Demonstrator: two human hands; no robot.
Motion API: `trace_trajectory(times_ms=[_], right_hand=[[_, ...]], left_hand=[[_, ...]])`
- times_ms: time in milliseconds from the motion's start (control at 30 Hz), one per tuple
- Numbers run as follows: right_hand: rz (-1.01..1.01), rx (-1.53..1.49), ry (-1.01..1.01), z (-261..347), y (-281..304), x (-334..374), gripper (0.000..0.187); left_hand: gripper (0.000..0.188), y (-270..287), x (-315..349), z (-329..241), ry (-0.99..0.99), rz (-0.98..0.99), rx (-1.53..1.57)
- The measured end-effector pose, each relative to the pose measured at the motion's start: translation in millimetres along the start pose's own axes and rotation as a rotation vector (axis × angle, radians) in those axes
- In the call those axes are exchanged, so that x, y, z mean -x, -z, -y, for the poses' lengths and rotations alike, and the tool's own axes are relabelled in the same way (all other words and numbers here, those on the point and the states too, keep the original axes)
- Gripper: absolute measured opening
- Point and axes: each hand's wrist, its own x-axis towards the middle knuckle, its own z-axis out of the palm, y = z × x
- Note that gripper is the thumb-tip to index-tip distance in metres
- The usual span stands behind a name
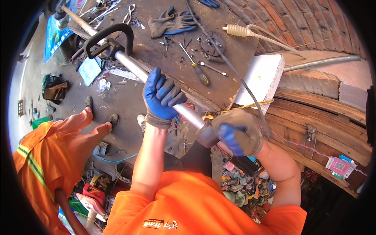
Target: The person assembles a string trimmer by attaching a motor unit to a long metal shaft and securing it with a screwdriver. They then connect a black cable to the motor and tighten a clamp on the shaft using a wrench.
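Note:
A long silver shaft [131,64], seemingly of a brush cutter, slants from the upper left toward my body. A black loop handle [131,39] is clamped on it. My left hand [162,96], in a blue-and-grey work glove, is wrapped round the shaft's lower part. At the near end sits a dark cylindrical fitting [206,137]. My right hand [239,133], gloved alike, is closed at that fitting with its thumb folded in; part of the grip is hidden. Beyond on the wooden bench [156,51] lie a screwdriver [201,74] and a ratchet wrench [213,67].
The bench also bears spare gloves [172,23], a round metal disc [212,44] and a black cable [231,62]. A white block [260,78] stands at its right. Another person in orange [58,156] bends at left. Loose parts [243,188] litter the floor below.

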Motion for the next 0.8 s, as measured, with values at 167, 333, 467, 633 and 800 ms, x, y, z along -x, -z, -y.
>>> trace_trajectory(times_ms=[167, 333, 467, 633, 800], right_hand=[[-0.263, 0.045, -0.117, 12, -11, 15, 0.038], [0.071, 1.184, -0.03, 47, 6, 10, 0.022], [-0.414, 0.375, -0.166, 52, 26, -5, 0.023], [-0.372, 0.693, -0.397, -83, 85, -74, 0.038], [-0.219, 1.261, -0.362, -126, 93, -94, 0.048]], left_hand=[[0.046, 1, -4, 0, 0.019, -0.056, -0.008], [0.049, -6, 0, -4, -0.01, -0.148, -0.024], [0.045, -2, 1, -6, -0.005, -0.047, -0.06], [0.046, -4, -4, -1, 0.024, -0.128, -0.026], [0.048, -1, -13, 1, 0.077, -0.141, -0.037]])
